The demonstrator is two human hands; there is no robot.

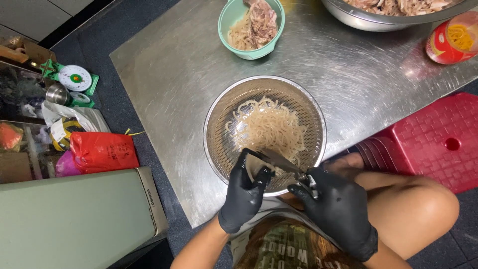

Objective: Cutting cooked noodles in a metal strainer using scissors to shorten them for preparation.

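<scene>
Scissors (284, 165) (in gloved hands (294, 199)) over colander (214, 119)

A red plastic bag (102, 151) lies at left of the frame; a red-labelled round container (451, 39) (yellow contents) stands upper right on the surface (169, 74).

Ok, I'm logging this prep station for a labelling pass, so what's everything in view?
metal colander: 1, silver, table centre, under both hands
pale strips: a heap, cream, inside the colander
green bowl: 1, mint, top centre, holding strips and meat
large metal bowl: 1, silver, top right, partly cut off
red can: 1, right table edge
steel table: 1, grey
red stools: a stack, right
kitchen scale: 1, green and white, floor left
red bag: 1, floor left
scissors: 1, metal, in the right hand
left hand: black glove, pinching a pale piece
right hand: black glove, gripping the scissors
</scene>
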